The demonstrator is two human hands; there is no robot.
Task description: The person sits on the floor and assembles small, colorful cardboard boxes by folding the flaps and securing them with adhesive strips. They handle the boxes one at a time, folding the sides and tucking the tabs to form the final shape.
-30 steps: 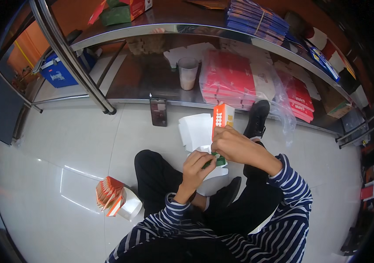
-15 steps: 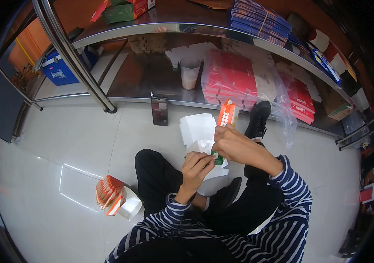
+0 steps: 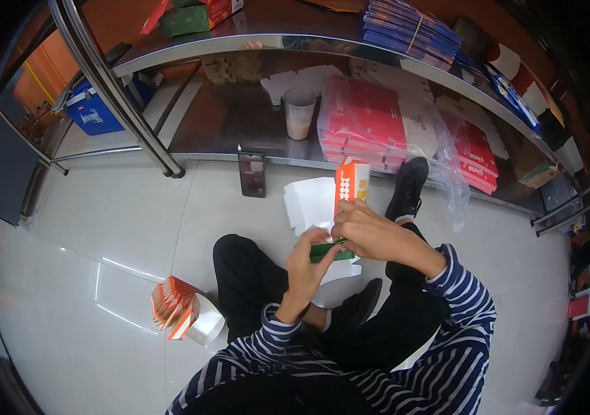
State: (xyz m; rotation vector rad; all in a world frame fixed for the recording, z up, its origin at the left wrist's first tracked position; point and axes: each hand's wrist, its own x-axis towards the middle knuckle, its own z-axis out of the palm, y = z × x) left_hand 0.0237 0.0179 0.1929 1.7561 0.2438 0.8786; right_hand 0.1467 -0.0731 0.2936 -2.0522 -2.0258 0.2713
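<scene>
Between my legs I hold an orange, white and green cardboard carton [image 3: 352, 181], its orange end pointing away from me. My left hand [image 3: 304, 266] pinches its green near end, thumb and fingers on the flap. My right hand [image 3: 371, 232] is closed round the carton's middle, fingertips close to the left ones at the green edge. My fingers cover part of the carton. Under and beyond it, white flat cardboard blanks [image 3: 312, 199] lie on the floor. Left of my knee, a nested stack of orange striped cartons [image 3: 172, 309] lies on its side with a white open end.
A phone [image 3: 253, 174] leans upright against a low steel shelf [image 3: 219, 131]. On that shelf stand a plastic cup [image 3: 300, 114] with some brown drink and bagged red flat boxes [image 3: 367, 117]. Banded blue cardboard [image 3: 412, 31] sits above. A blue cooler [image 3: 96, 111] is at the left.
The carton has turned, showing more of its orange and yellow side and a longer green edge. My left fingers have spread along the green flap; my right hand has shifted slightly left.
</scene>
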